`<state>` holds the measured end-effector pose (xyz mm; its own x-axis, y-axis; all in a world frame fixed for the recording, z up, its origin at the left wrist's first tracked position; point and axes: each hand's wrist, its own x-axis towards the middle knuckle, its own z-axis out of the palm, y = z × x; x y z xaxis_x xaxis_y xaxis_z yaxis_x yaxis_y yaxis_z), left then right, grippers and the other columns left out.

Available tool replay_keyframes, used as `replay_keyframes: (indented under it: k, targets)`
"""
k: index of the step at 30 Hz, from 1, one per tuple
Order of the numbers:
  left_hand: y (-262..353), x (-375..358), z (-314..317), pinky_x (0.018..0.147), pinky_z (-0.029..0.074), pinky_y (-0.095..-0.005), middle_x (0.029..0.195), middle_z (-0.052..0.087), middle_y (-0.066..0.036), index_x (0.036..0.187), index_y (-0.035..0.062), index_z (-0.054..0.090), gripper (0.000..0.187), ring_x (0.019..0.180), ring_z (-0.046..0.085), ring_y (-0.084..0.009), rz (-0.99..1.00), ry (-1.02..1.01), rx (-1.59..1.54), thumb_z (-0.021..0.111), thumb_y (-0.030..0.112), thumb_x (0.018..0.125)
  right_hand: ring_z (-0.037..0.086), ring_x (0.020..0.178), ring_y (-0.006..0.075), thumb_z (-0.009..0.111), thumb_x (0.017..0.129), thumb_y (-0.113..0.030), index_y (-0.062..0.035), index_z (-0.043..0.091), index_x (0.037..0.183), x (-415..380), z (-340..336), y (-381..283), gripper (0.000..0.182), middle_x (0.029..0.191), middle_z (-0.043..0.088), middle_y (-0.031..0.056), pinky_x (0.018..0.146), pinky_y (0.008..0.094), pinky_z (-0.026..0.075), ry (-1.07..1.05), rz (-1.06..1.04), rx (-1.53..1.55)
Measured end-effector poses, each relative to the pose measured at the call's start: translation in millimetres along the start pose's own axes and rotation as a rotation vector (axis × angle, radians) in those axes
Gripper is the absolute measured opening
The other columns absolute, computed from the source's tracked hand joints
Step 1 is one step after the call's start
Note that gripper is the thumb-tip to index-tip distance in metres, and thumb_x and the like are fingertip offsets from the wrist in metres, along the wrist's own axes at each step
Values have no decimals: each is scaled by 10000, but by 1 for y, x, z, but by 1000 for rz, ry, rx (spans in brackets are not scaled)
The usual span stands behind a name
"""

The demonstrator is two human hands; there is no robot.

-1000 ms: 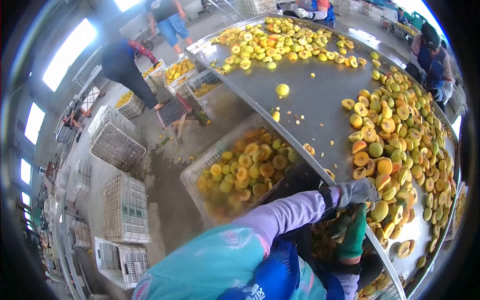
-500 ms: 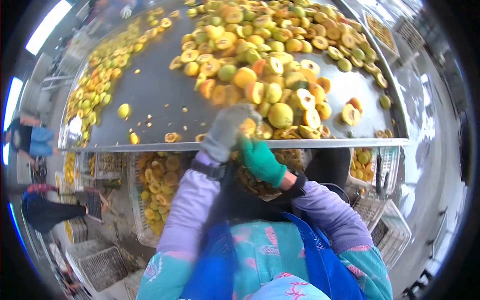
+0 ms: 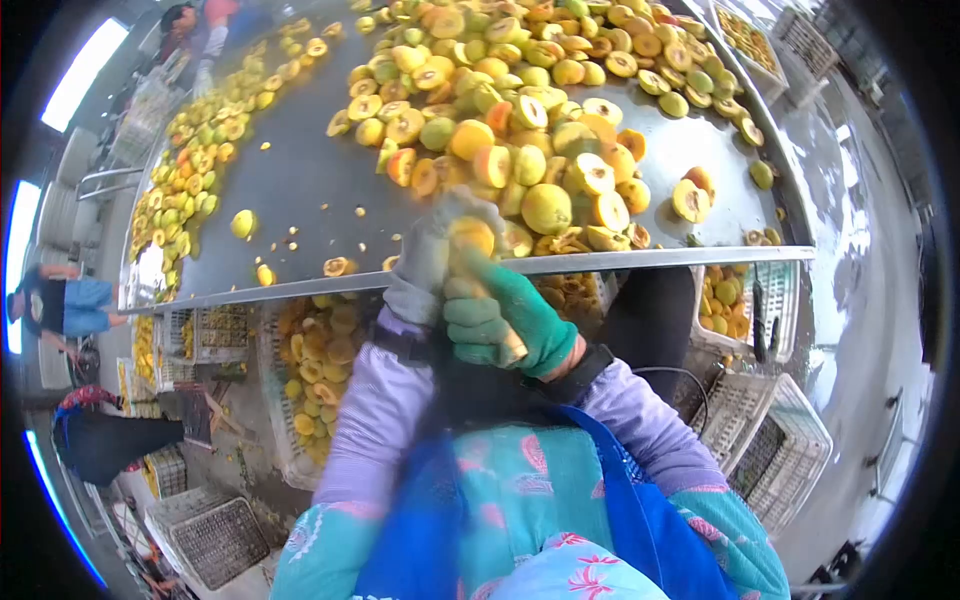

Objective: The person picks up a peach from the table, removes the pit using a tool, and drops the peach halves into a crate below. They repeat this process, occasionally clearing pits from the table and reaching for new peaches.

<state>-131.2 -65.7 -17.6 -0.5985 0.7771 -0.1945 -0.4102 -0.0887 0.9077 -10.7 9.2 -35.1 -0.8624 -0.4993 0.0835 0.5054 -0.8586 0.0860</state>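
Observation:
My left hand, in a grey glove, is closed around a yellow peach at the near edge of the metal table. In a green glove, my right hand is wrapped round a tool with a light wooden handle; the handle's butt sticks out below the fist. The tool's working end is hidden by my fingers and blurred against the peach. Just beyond my hands lies a big heap of cut and whole peaches.
The metal table has a raised front rim. More peach pieces line its left side. Below stand a crate of halves and a crate at right. Stacked crates sit at lower right. Other people are at the left.
My hands have come together, and the peach in my left hand now shows clearly. The right fist has turned, bringing the wooden handle's end into sight. The view has shifted slightly.

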Motion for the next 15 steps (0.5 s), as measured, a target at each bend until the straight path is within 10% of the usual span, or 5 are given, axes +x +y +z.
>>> replay_keyframes:
  k: [4, 6, 9, 12, 15]
  targets:
    - [8, -45, -2, 687, 545, -302, 863, 660, -61, 952, 74, 634, 288, 728, 641, -185, 7, 280, -416, 562, 353, 947, 354, 422, 79, 379, 1003, -559, -156, 516, 866, -3, 13, 22, 447, 577, 397, -65, 381, 245, 304, -76, 150, -13]
    - [-7, -73, -36, 697, 548, -315, 854, 654, -76, 962, 72, 637, 235, 767, 646, -183, 326, 432, -49, 582, 299, 939, 344, 411, 74, 390, 1006, -546, -160, 499, 845, -8, 27, 34, 433, 537, 369, -63, 363, 243, 303, -30, 202, -105]
    - [26, -138, -77, 697, 527, -311, 870, 667, -100, 1002, 48, 649, 231, 773, 635, -157, 166, 496, 277, 649, 251, 891, 363, 412, 70, 430, 992, -547, -165, 489, 833, -39, 46, 27, 418, 522, 363, -58, 351, 235, 299, 320, 174, -369]
    - [60, -137, -102, 725, 507, -273, 828, 637, -55, 1021, 45, 653, 206, 758, 592, -122, -124, 595, 1240, 636, 213, 902, 431, 394, 130, 477, 969, -547, -126, 533, 889, -50, -26, 12, 432, 567, 447, 1, 334, 258, 347, 759, -23, -515]
    - [81, -47, -59, 794, 512, -325, 916, 693, -133, 1061, 44, 648, 293, 870, 661, -215, 86, 601, 1253, 629, 276, 883, 475, 484, 120, 466, 975, -532, -80, 562, 886, -51, -34, 3, 471, 623, 485, 5, 384, 252, 377, 854, 21, -828]
